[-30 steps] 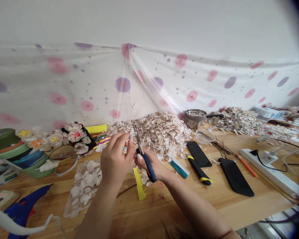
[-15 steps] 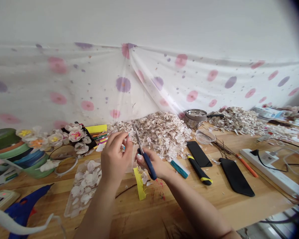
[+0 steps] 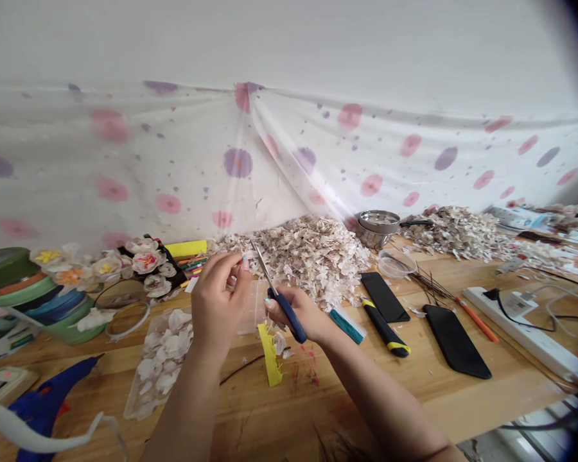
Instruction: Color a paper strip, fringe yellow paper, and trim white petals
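Note:
My right hand (image 3: pixel 296 311) is wrapped round a pair of scissors (image 3: pixel 289 316) with dark blue handles. Their blades point up and to the left, close to the fingertips of my left hand (image 3: pixel 221 289). That hand is closed in a pinch on a small whitish petal (image 3: pixel 252 255), partly hidden by the fingers. Below the hands lies a yellow fringed strip (image 3: pixel 270 359) with a few white scraps beside it. Left of my left forearm a clear tray (image 3: pixel 137 401) holds loose white petals (image 3: pixel 166 343).
A big heap of pale petals (image 3: pixel 318 256) stands behind the hands. Rightward lie a cutter knife (image 3: pixel 384 327), two black phones (image 3: pixel 385 297), a metal pot (image 3: pixel 378 230) and a white power strip (image 3: pixel 525 333). At left are a blue glue gun (image 3: pixel 52 401) and finished flowers (image 3: pixel 149 260).
My left hand has shifted slightly left and down with the petal. The scissors' tip has moved a little left and the handles slightly right, still in my right hand.

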Demonstrator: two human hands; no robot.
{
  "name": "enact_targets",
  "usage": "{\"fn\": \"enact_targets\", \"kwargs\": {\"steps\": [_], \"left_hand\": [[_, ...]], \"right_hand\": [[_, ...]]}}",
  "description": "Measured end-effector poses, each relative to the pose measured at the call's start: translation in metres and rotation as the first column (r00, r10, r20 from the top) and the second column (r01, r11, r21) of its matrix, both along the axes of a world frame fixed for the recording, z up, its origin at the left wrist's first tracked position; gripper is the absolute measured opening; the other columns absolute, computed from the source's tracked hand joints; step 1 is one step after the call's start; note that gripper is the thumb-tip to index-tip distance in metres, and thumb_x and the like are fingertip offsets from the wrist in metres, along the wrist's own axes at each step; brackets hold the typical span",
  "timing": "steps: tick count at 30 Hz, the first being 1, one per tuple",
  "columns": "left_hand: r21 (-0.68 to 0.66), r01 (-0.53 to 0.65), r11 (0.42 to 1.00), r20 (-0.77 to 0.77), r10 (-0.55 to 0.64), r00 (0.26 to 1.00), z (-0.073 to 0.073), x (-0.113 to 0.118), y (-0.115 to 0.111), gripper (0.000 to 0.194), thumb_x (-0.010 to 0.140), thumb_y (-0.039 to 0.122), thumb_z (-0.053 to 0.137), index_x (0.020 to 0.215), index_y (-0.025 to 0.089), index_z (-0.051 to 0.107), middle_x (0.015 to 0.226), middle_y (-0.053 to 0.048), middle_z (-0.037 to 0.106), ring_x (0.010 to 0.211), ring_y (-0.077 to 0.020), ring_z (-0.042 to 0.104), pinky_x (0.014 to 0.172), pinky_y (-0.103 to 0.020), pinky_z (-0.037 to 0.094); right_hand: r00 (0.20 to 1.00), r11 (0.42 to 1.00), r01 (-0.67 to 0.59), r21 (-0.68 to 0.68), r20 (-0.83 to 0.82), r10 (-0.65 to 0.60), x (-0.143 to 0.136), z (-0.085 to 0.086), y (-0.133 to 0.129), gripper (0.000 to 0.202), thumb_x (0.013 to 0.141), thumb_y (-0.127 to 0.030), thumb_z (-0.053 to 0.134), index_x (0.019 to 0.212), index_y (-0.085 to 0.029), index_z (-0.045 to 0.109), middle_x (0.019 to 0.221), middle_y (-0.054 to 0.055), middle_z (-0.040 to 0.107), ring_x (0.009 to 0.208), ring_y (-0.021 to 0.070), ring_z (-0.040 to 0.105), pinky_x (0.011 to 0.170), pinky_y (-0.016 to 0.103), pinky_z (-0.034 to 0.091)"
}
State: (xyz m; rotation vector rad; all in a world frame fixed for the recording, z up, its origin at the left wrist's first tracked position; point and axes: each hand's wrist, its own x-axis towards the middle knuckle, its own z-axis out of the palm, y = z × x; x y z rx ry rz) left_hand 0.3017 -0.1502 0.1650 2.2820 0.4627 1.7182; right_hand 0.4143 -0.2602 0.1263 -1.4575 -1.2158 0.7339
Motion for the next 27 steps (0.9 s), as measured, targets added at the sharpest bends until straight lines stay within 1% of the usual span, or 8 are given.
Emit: {"fn": "enact_targets", "kwargs": {"steps": [4, 9, 16, 21, 25, 27], "left_hand": [[-0.035, 0.029, 0.999, 0.009, -0.029, 1.000, 0.000, -0.001, 0.005, 0.011, 0.087, 0.018, 0.056, 0.094, 0.017, 0.064, 0.088, -0.003, 0.063, 0.072, -0.0119, 0.057, 0.064, -0.023, 0.048], [-0.070, 0.056, 0.996, 0.029, -0.054, 0.998, -0.001, -0.001, 0.008, 0.010, 0.087, 0.020, 0.056, 0.092, 0.016, 0.064, 0.089, -0.004, 0.063, 0.071, -0.0117, 0.058, 0.065, -0.024, 0.049], [-0.083, 0.086, 0.993, 0.021, -0.084, 0.996, -0.003, -0.002, 0.012, 0.011, 0.086, 0.021, 0.057, 0.093, 0.017, 0.064, 0.089, -0.003, 0.062, 0.063, -0.0101, 0.057, 0.062, -0.024, 0.049], [-0.057, 0.098, 0.994, -0.002, -0.098, 0.995, -0.004, -0.002, 0.015, 0.011, 0.086, 0.021, 0.056, 0.094, 0.018, 0.063, 0.091, -0.003, 0.062, 0.065, -0.0104, 0.057, 0.063, -0.025, 0.049], [-0.045, 0.092, 0.995, -0.016, -0.092, 0.996, -0.005, -0.001, 0.017, 0.010, 0.086, 0.021, 0.056, 0.093, 0.018, 0.064, 0.089, -0.003, 0.063, 0.072, -0.0125, 0.057, 0.065, -0.024, 0.049], [-0.054, 0.095, 0.994, -0.037, -0.097, 0.995, -0.007, 0.001, 0.020, 0.011, 0.086, 0.021, 0.056, 0.093, 0.018, 0.063, 0.090, -0.004, 0.063, 0.072, -0.0126, 0.057, 0.065, -0.024, 0.048]], "right_hand": [[0.999, 0.999, -0.046, 0.019, 0.024, 0.046, 0.004, 0.001, -0.002, 0.053, 0.080, -0.068, 0.051, 0.064, -0.018, 0.043, 0.058, -0.003, 0.041, 0.053, 0.0089, 0.036, 0.048, 0.021, 0.027], [0.995, 0.998, -0.057, 0.007, 0.079, 0.056, 0.010, 0.008, -0.005, 0.051, 0.080, -0.064, 0.054, 0.061, -0.018, 0.042, 0.055, -0.004, 0.040, 0.052, 0.0087, 0.035, 0.048, 0.022, 0.026], [0.991, 0.994, -0.109, -0.029, 0.072, 0.111, 0.017, 0.013, -0.010, 0.050, 0.077, -0.061, 0.060, 0.059, -0.018, 0.044, 0.052, -0.005, 0.038, 0.049, 0.0079, 0.033, 0.045, 0.021, 0.023], [0.989, 0.995, -0.074, -0.062, 0.122, 0.081, 0.023, 0.014, -0.013, 0.051, 0.076, -0.063, 0.061, 0.058, -0.018, 0.043, 0.052, -0.005, 0.038, 0.049, 0.0079, 0.033, 0.045, 0.021, 0.025], [0.988, 0.992, -0.060, -0.110, 0.138, 0.075, 0.028, 0.016, -0.015, 0.050, 0.075, -0.060, 0.063, 0.057, -0.018, 0.042, 0.052, -0.005, 0.037, 0.049, 0.0077, 0.033, 0.045, 0.021, 0.025], [0.988, 0.990, -0.051, -0.129, 0.140, 0.069, 0.030, 0.017, -0.016, 0.049, 0.075, -0.058, 0.064, 0.057, -0.018, 0.042, 0.051, -0.005, 0.037, 0.048, 0.0074, 0.033, 0.044, 0.020, 0.024]]}}
